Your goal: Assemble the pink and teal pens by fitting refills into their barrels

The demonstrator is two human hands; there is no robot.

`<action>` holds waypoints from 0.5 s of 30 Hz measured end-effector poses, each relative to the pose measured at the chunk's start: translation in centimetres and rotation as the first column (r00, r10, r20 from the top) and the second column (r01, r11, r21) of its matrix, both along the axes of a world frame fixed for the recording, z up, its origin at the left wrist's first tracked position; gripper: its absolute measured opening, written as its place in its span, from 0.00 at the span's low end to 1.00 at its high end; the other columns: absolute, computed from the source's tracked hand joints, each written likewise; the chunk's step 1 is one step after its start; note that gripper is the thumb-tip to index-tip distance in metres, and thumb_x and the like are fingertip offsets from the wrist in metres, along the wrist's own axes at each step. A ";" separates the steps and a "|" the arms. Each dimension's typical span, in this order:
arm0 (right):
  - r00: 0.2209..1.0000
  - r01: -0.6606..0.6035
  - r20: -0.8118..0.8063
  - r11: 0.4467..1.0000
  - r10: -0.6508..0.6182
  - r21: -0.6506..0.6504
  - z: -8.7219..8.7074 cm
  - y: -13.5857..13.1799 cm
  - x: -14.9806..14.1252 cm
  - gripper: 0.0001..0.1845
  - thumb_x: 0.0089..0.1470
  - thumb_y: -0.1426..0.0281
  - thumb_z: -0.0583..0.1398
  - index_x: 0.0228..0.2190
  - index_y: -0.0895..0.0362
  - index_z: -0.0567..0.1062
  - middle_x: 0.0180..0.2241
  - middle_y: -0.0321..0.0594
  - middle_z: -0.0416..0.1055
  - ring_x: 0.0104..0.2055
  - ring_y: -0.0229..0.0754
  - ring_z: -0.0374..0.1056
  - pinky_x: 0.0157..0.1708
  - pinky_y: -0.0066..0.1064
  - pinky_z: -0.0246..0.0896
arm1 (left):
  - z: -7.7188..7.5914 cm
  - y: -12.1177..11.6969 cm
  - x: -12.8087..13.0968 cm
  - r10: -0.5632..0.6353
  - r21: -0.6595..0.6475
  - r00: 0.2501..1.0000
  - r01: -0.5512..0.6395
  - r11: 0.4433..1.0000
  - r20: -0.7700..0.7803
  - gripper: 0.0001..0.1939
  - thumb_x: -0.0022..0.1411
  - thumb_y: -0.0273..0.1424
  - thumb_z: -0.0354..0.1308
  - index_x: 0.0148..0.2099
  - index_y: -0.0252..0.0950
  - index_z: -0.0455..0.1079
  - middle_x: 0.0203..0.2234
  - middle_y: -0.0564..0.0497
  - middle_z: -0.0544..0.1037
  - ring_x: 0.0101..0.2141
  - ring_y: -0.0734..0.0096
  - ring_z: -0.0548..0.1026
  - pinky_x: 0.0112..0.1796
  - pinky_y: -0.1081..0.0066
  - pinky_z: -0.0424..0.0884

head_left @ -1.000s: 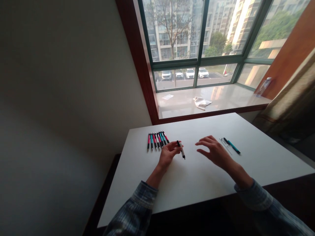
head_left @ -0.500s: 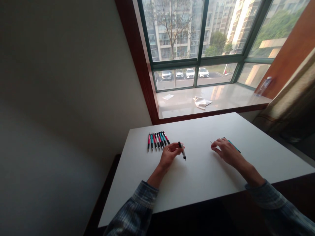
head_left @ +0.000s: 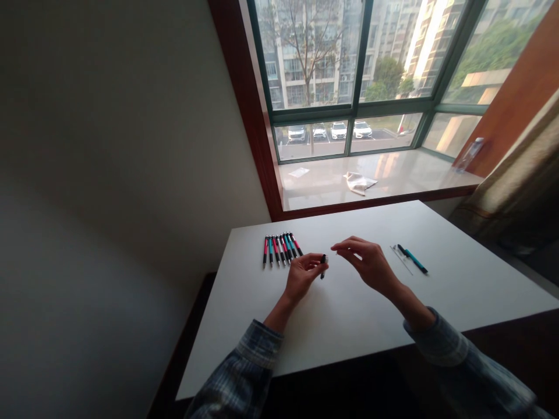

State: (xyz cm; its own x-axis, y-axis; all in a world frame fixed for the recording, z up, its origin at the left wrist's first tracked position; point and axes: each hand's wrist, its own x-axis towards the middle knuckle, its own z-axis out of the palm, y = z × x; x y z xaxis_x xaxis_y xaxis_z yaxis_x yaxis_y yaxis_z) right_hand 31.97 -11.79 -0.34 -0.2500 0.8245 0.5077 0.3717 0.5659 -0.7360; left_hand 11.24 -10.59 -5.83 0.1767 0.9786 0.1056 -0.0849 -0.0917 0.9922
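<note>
My left hand (head_left: 303, 274) is closed around a black-and-white pen (head_left: 324, 267), which it holds above the white table. To its right, my right hand (head_left: 367, 265) has thumb and fingertips drawn together in a pinch close to the pen. Whatever sits between those fingertips is too small to make out. Several ballpoint pens (head_left: 279, 250) in pink, teal and white lie side by side beyond my left hand. On the right lie a teal pen part (head_left: 414, 261) with a black end and thin slender pieces (head_left: 402, 259), perhaps refills.
The white table (head_left: 349, 326) reaches up to a window sill (head_left: 323, 192). A crumpled cloth (head_left: 359, 182), a small white packet (head_left: 299, 172) and a clear bottle (head_left: 469, 154) rest on the sill. A wall (head_left: 131, 203) stands at the left, and a curtain (head_left: 510, 169) hangs at the right.
My right hand has moved left from beside the teal pen part to near my left hand, uncovering the thin pieces. The pen in my left hand has turned more upright.
</note>
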 end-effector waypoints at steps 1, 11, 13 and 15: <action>1.000 -0.010 0.005 1.000 0.010 0.011 0.2 0.0 -0.4 0.14 0.67 0.58 0.59 0.44 0.50 0.82 0.40 0.42 0.80 0.40 0.46 0.77 0.39 0.39 0.75 | 0.0 0.0 0.0 -0.004 0.003 1.000 0.004 1.000 -0.006 0.17 0.51 0.38 0.76 0.42 0.34 0.83 0.37 0.43 0.84 0.36 0.62 0.80 0.41 0.61 0.77; 0.989 -0.063 0.135 0.997 0.058 0.033 -0.5 0.2 -1.5 0.13 0.67 0.59 0.59 0.44 0.50 0.81 0.38 0.41 0.80 0.36 0.44 0.75 0.35 0.39 0.75 | 0.1 0.0 0.0 -0.034 0.007 0.999 0.034 0.999 -0.007 0.18 0.51 0.39 0.76 0.41 0.34 0.83 0.34 0.43 0.84 0.35 0.62 0.79 0.39 0.62 0.77; 0.985 -0.048 0.166 0.998 0.041 0.038 -0.5 0.3 -1.1 0.14 0.67 0.59 0.59 0.48 0.49 0.80 0.41 0.42 0.80 0.39 0.46 0.75 0.37 0.40 0.75 | -0.1 0.1 0.0 -0.040 0.002 0.999 0.040 0.999 0.006 0.18 0.51 0.39 0.76 0.42 0.34 0.83 0.35 0.43 0.84 0.35 0.62 0.79 0.40 0.62 0.76; 0.978 0.039 0.203 0.997 -0.053 0.073 -0.8 0.4 0.2 0.14 0.67 0.59 0.59 0.48 0.49 0.80 0.44 0.43 0.80 0.43 0.49 0.75 0.42 0.44 0.74 | -0.3 0.2 0.0 -0.015 0.002 1.000 0.015 1.000 0.017 0.17 0.51 0.38 0.76 0.42 0.35 0.83 0.37 0.43 0.84 0.36 0.63 0.79 0.40 0.62 0.76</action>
